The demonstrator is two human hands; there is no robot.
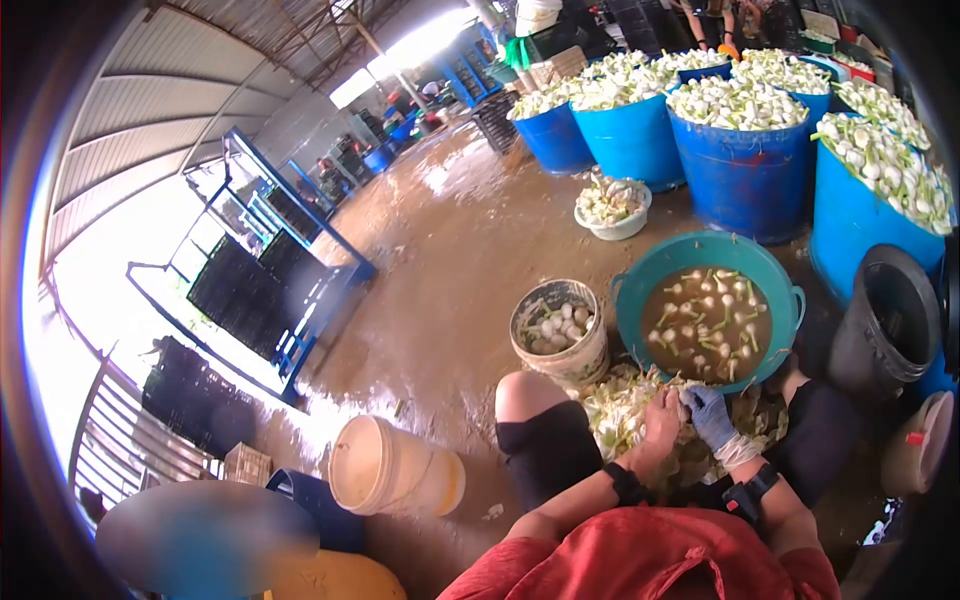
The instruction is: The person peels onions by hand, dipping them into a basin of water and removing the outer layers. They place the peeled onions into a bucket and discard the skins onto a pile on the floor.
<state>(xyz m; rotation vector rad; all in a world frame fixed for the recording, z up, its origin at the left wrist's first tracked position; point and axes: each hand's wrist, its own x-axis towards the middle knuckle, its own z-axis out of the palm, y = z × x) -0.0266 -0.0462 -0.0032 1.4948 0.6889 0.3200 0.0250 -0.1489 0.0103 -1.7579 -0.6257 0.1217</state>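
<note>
My left hand (661, 418), bare, is closed with its fingers pinched close to my right hand. My right hand (711, 416) wears a blue glove and is closed too. Between the fingertips shows a small pale piece that looks like a white bulb (687, 392), mostly hidden by the fingers. Both hands are above a heap of pale, papery peelings (612, 412) between my knees. Just beyond them stands a green tub (632, 340), where white bulbs with green stems (708, 302) float in brown water. Left of it, a dirty white bucket (580, 366) holds more bulbs.
Large blue barrels (735, 180) heaped with white bulbs line the back right. A small white basin (618, 230) of bulbs or peelings sits before them. At right leans a black bucket (870, 335). A cream bucket (390, 470) and a blue metal frame (345, 265) are on the left. The floor (430, 260) looks wet.
</note>
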